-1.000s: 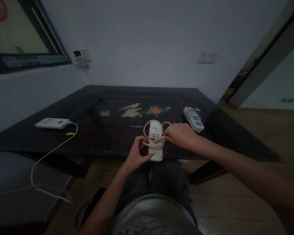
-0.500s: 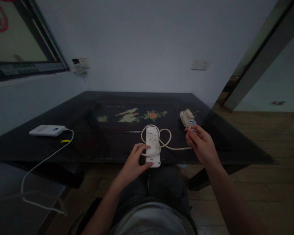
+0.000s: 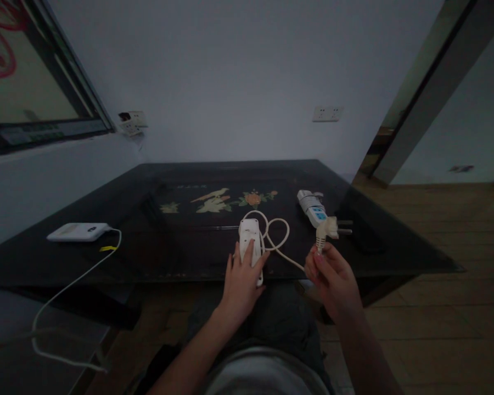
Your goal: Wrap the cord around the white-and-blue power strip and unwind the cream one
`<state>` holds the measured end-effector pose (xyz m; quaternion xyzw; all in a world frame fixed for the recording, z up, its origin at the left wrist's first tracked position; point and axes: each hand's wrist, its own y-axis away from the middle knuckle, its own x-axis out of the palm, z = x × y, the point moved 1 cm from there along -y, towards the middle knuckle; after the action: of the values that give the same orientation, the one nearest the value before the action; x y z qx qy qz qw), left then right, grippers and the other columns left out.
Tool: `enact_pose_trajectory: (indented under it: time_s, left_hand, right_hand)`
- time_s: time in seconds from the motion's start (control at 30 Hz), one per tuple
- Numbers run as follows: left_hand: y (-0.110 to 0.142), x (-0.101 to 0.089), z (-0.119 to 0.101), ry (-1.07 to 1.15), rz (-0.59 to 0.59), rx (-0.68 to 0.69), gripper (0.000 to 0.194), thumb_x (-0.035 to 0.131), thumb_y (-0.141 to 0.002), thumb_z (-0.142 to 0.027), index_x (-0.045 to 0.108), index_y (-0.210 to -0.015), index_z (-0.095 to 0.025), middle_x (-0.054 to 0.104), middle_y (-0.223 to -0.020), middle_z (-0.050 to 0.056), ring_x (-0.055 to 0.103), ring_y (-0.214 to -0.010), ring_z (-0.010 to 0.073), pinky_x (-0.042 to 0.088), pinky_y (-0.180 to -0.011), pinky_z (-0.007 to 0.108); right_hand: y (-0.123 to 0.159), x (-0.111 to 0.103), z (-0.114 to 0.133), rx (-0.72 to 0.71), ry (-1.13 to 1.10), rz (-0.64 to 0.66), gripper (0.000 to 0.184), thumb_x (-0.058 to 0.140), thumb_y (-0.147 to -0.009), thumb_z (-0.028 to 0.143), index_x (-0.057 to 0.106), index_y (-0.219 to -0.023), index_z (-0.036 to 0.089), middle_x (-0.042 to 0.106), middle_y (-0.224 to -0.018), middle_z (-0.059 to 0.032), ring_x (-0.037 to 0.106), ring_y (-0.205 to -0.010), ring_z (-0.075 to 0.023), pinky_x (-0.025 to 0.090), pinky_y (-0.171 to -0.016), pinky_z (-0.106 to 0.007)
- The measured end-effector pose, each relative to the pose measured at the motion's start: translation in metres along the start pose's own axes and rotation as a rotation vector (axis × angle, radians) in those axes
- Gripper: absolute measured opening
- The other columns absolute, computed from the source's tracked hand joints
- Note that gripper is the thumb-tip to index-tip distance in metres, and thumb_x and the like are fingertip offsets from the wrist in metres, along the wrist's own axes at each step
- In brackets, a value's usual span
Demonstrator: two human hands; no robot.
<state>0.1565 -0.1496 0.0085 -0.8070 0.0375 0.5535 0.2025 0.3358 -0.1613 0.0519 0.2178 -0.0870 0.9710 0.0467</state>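
Observation:
A white power strip (image 3: pixel 250 227) lies near the front edge of the dark table, its pale cord looped beside and behind it. My left hand (image 3: pixel 242 277) rests palm down across the strip's near part, fingers spread over it and covering some of its sockets. In my right hand (image 3: pixel 331 274), thumb and fingers pinch the cord just below an off-white plug (image 3: pixel 327 227). The plug is held up above the table, its metal pins pointing right. Behind it lies a second white power strip (image 3: pixel 312 207) with blue sockets and a cord wound round it.
At the left of the table (image 3: pixel 181 247) lies a white device (image 3: pixel 79 231) with a cable (image 3: pixel 80 269) hanging over the edge, near a yellow tag (image 3: pixel 107 248). Wall sockets (image 3: pixel 327 113) are at the back right; a loose wall socket (image 3: pixel 130 126) hangs at the left.
My left hand has shifted from the strip's left side to lie over its top. My right hand has turned and come nearer, so the plug now stands apart from the second strip.

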Motion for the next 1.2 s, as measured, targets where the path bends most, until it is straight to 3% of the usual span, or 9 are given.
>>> enact_pose_trajectory:
  time_s: [0.17,0.3,0.47,0.57,0.7,0.8,0.97,1.2]
  left_hand:
    - [0.006,0.000,0.021,0.194,-0.025,-0.001,0.075,0.067,-0.066,-0.008,0.048,-0.134,-0.034,0.030,-0.154,0.007,0.026,-0.140,0.0383,0.036,-0.106,0.054]
    - [0.004,-0.011,0.039,0.596,-0.146,-0.055,0.059,0.059,-0.076,-0.014,0.048,-0.133,-0.027,0.041,-0.147,0.008,0.038,-0.135,0.0289,0.031,-0.111,0.047]
    - [-0.005,-0.010,0.054,1.275,-0.279,-0.304,0.051,0.053,-0.085,-0.033,0.041,-0.134,-0.022,0.050,-0.140,0.011,0.050,-0.125,0.0276,0.043,-0.102,0.044]
    - [-0.008,0.004,0.057,1.483,-0.351,-0.445,0.052,0.047,-0.089,-0.036,0.033,-0.138,-0.025,0.047,-0.142,0.012,0.055,-0.120,0.0261,0.053,-0.090,0.041]
    - [-0.006,0.018,0.063,1.383,-0.505,-0.457,0.049,0.043,-0.092,-0.038,0.030,-0.139,-0.029,0.055,-0.135,0.012,0.062,-0.112,0.0217,0.055,-0.084,0.035]
    - [0.000,0.015,0.071,1.217,-0.532,-0.390,0.044,0.045,-0.092,-0.040,0.040,-0.134,-0.026,0.056,-0.132,0.010,0.060,-0.113,0.0221,0.053,-0.088,0.035]
    - [0.006,-0.003,0.088,0.726,-0.458,-0.297,0.025,0.050,-0.089,-0.034,0.066,-0.103,-0.022,0.059,-0.124,0.008,0.046,-0.127,0.0260,0.033,-0.108,0.046]
    - [0.006,-0.007,0.094,0.468,-0.368,-0.261,0.028,0.051,-0.086,-0.025,0.065,-0.110,-0.019,0.045,-0.138,0.014,0.041,-0.131,0.0296,0.032,-0.108,0.050]
  right_hand:
    - [0.012,0.005,-0.005,0.062,0.015,0.028,0.030,0.076,-0.070,0.037,0.054,-0.082,0.021,0.055,-0.066,0.0032,0.041,-0.047,-0.0054,0.029,-0.040,-0.017]
    - [0.009,0.011,-0.001,0.048,0.034,0.018,0.034,0.078,-0.067,0.038,0.053,-0.081,0.021,0.057,-0.067,0.0020,0.044,-0.048,-0.0067,0.031,-0.038,-0.018]
    - [0.003,0.021,0.009,-0.032,-0.004,0.026,0.029,0.077,-0.068,0.034,0.054,-0.080,0.021,0.058,-0.068,0.0032,0.043,-0.045,-0.0051,0.031,-0.037,-0.018]
    - [-0.001,0.024,0.013,-0.052,0.015,0.038,0.026,0.077,-0.069,0.033,0.056,-0.080,0.021,0.059,-0.069,0.0025,0.044,-0.045,-0.0053,0.032,-0.037,-0.018]
    - [-0.005,0.025,0.014,-0.081,0.069,0.054,0.022,0.074,-0.072,0.034,0.059,-0.080,0.020,0.058,-0.068,0.0022,0.043,-0.046,-0.0056,0.033,-0.037,-0.018]
    - [-0.004,0.023,0.013,-0.079,0.106,0.068,0.019,0.073,-0.073,0.034,0.062,-0.080,0.020,0.054,-0.061,0.0037,0.043,-0.045,-0.0056,0.033,-0.038,-0.017]
    - [0.000,0.014,0.008,-0.070,0.229,0.092,0.019,0.071,-0.076,0.035,0.067,-0.084,0.019,0.056,-0.057,0.0026,0.048,-0.047,-0.0076,0.038,-0.042,-0.019]
    - [0.006,-0.010,0.014,-0.120,0.451,-0.031,0.020,0.067,-0.080,0.038,0.068,-0.085,0.019,0.066,-0.062,-0.0007,0.064,-0.063,-0.0139,0.051,-0.067,-0.026]
